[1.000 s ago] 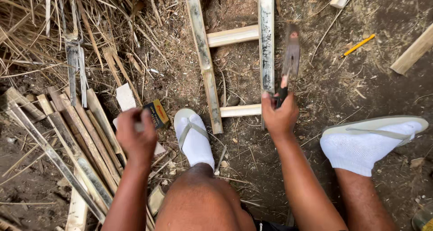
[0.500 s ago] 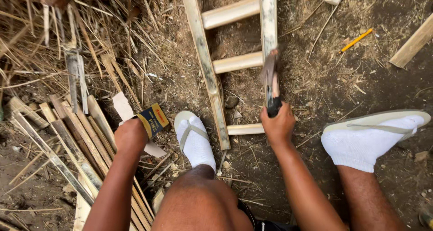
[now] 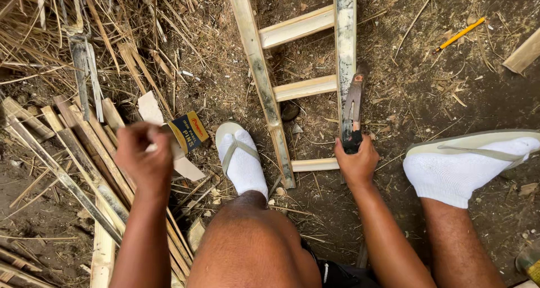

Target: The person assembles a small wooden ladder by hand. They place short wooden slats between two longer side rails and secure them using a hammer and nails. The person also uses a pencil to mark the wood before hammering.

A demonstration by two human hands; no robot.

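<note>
While my right hand [image 3: 355, 163] has its grip closed on a hammer [image 3: 353, 111] resting along the bamboo ladder frame [image 3: 344, 40] on the ground, my left hand [image 3: 145, 156], fingers curled on something I cannot make out, hovers beside a small dark box [image 3: 188, 131].

The hammer [image 3: 353, 109], dark-handled with a worn metal head, lay along the right rail of the bamboo ladder [image 3: 344, 52], which rested flat on the dirt. A small dark blue box [image 3: 189, 132] sat open beside the stacked bamboo strips.
</note>
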